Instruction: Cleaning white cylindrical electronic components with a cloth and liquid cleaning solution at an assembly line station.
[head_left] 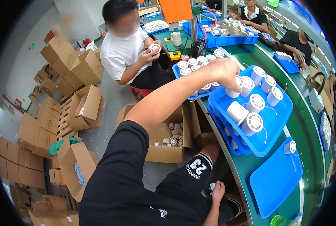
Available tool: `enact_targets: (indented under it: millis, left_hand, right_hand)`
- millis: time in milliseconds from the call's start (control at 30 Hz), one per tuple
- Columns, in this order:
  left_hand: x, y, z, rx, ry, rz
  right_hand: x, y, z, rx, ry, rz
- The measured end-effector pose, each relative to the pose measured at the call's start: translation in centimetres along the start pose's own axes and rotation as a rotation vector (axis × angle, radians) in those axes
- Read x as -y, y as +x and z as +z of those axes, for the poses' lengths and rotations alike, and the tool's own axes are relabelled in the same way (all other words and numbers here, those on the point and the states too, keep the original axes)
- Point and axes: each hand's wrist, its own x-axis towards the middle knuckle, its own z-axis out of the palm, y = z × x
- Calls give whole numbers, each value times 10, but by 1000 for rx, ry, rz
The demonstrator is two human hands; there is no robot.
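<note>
My left hand (pixel 226 71) reaches over the upper blue tray (pixel 272 122), its fingers closed round a white plastic cylinder (pixel 234 89). Several like cylinders stand in that tray, with slotted round tops and thin wires; one white cylinder (pixel 237 112) lies on its side. This tray rests on other stacked blue trays (pixel 222 132), which hold more white parts. Down by my lap, my right hand (pixel 217 191) pinches a small white crumpled piece (pixel 212 186), whose kind I cannot make out.
A blue tray (pixel 268 184) with one cylinder lies nearer on the green conveyor (pixel 234 160). Another full blue tray (pixel 179 77) adjoins the stack. A cardboard box (pixel 164 154) of white parts stands beside my leg. Across from it, a person (pixel 124 52) holds a similar part.
</note>
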Motion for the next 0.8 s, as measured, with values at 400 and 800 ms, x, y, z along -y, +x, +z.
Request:
enact_targets:
  millis: [400,800]
  left_hand:
    - [35,-167,71,-442,-1179,153]
    - [-37,-261,199,110,-987,493]
  right_hand:
    - [135,-60,-31,-116,239,-295]
    - [216,-44,-37,514,327,-647]
